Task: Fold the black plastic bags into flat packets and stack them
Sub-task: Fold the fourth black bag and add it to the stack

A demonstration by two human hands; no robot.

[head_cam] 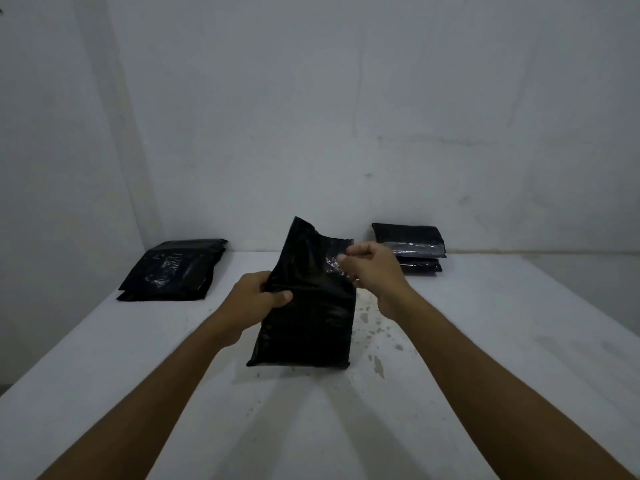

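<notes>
Bag in hand: black glossy plastic bag [306, 303], held upright over the middle of the white counter [485, 341], its lower edge at or just above the surface.
Left hand [256, 303]: grips the bag's left edge midway up, thumb in front, fingers curled behind.
Right hand [372, 268]: fingers pinch the bag's upper right corner, narrow and closed on the film.
Step in hand: likely squaring the bag before a fold.
Doing it well: keep the film taut between both hands, lay it flat, match the edges, then press the air out along the crease so the packet stays flat.
Far left: pile of flat black bags [173, 270] lying on the counter by the wall.
Far right: stack of folded black packets [410, 247], against the wall.
Containers: none visible; whether the bag holds anything cannot be told.
</notes>
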